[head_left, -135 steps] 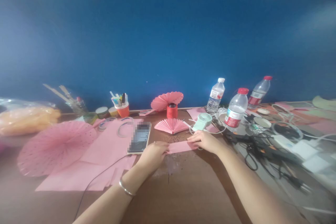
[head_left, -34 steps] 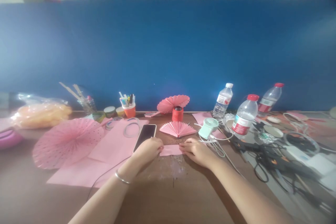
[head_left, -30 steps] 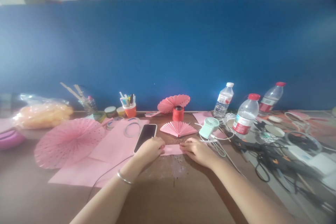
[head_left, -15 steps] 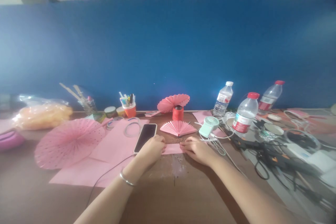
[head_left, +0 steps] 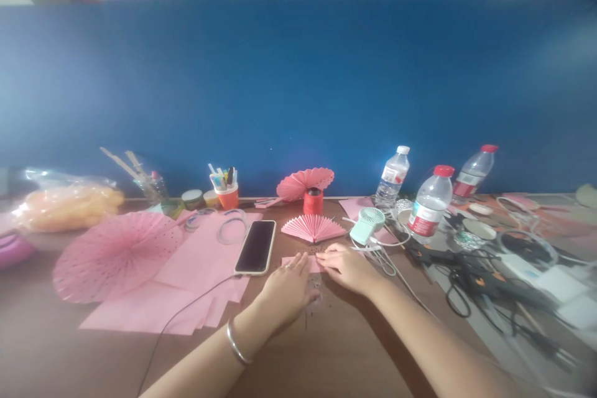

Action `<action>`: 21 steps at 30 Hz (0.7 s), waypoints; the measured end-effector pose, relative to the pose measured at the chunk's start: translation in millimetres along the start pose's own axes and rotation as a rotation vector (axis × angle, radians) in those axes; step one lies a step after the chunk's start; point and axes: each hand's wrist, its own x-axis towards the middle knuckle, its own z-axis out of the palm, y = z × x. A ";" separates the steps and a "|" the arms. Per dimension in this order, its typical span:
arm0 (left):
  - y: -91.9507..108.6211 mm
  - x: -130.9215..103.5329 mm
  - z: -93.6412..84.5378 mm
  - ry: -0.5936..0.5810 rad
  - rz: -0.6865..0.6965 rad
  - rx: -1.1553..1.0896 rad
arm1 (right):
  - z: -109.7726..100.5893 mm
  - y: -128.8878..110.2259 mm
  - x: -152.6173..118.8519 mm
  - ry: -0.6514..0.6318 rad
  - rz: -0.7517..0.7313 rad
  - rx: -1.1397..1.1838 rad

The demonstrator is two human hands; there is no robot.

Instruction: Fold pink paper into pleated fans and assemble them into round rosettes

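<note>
A folded strip of pink paper [head_left: 315, 264] lies on the table in front of me, partly covered by both hands. My left hand [head_left: 290, 286] rests flat across its left part, fingers stretched forward and thumb apart; a silver bangle is on that wrist. At the strip's right end my right hand [head_left: 344, 266] is closed, its fingertips gripping the paper's edge. Just beyond the hands stands a small pleated pink paper fan [head_left: 313, 228]. Behind that are a red jar [head_left: 313, 203] with a dark top and another pink fan [head_left: 305, 183].
To the left lie a phone [head_left: 255, 247], pink sheets [head_left: 140, 311] and a large round fan [head_left: 116, 255]. A pen cup [head_left: 228, 198] stands behind. On the right are a mint handheld fan [head_left: 367, 225], water bottles [head_left: 430, 205] and tangled cables [head_left: 485, 280].
My left hand has moved right and flattened over the strip, from holding its left end. My right hand stays at the right end. The view has shifted slightly.
</note>
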 end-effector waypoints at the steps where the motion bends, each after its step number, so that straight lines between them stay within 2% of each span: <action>1: 1.2 1.7 1.7 -0.007 -0.066 0.036 | -0.7 -0.3 -0.2 -0.001 -0.001 0.002; 4: 3.7 5.7 7.7 0.002 -0.234 0.141 | -1.9 -1.0 -0.4 -0.021 -0.013 0.003; 6: 4.0 6.3 10.9 0.015 -0.270 0.181 | -1.7 -0.7 0.1 -0.029 -0.008 -0.005; 11: 3.1 5.0 10.2 -0.007 -0.264 0.218 | -6.9 7.0 -1.2 -0.022 0.093 -0.087; 14: 3.1 6.0 7.0 -0.032 -0.268 0.220 | -21.1 17.2 -7.2 -0.031 0.212 -0.127; 18: 3.8 7.0 4.3 -0.058 -0.266 0.228 | -42.0 31.0 -16.9 -0.106 0.326 -0.104; 21: 4.5 6.2 3.0 -0.057 -0.264 0.244 | -47.6 39.1 -21.0 -0.144 0.398 -0.101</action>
